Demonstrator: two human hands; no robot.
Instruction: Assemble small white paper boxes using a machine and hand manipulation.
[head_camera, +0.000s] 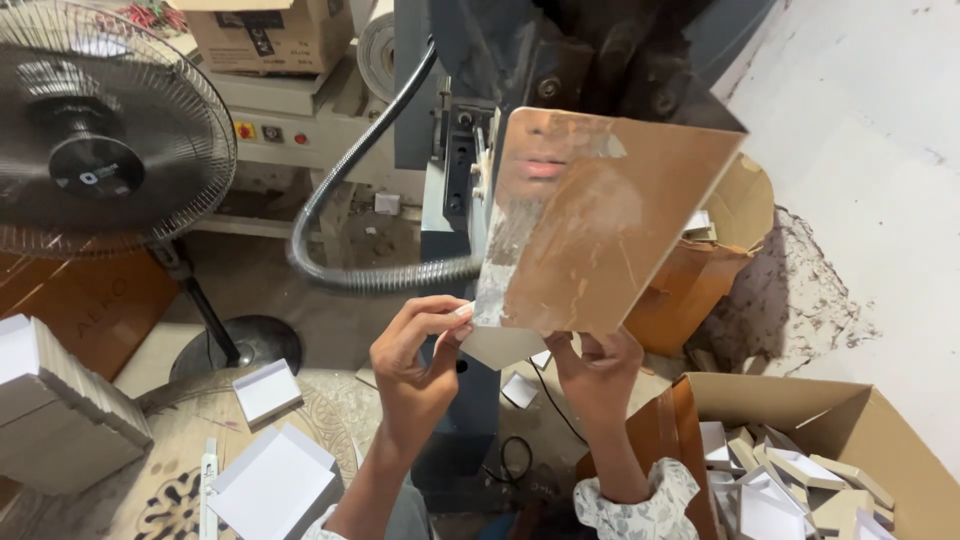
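A shiny brown sheet (610, 215), glossy enough to show reflections, is held upright in front of a dark blue machine (560, 50). My left hand (420, 355) pinches its lower left corner with thumb and fingertips. My right hand (598, 370) grips the bottom edge from below. A white flap of card (497, 347) sticks out under the sheet between my two hands.
A standing fan (100, 130) is at the left. A ribbed grey hose (350, 240) loops from the machine. White box trays (272, 485) and a stack of white card (55, 410) lie lower left. An open cardboard carton (890, 440) of white pieces is lower right.
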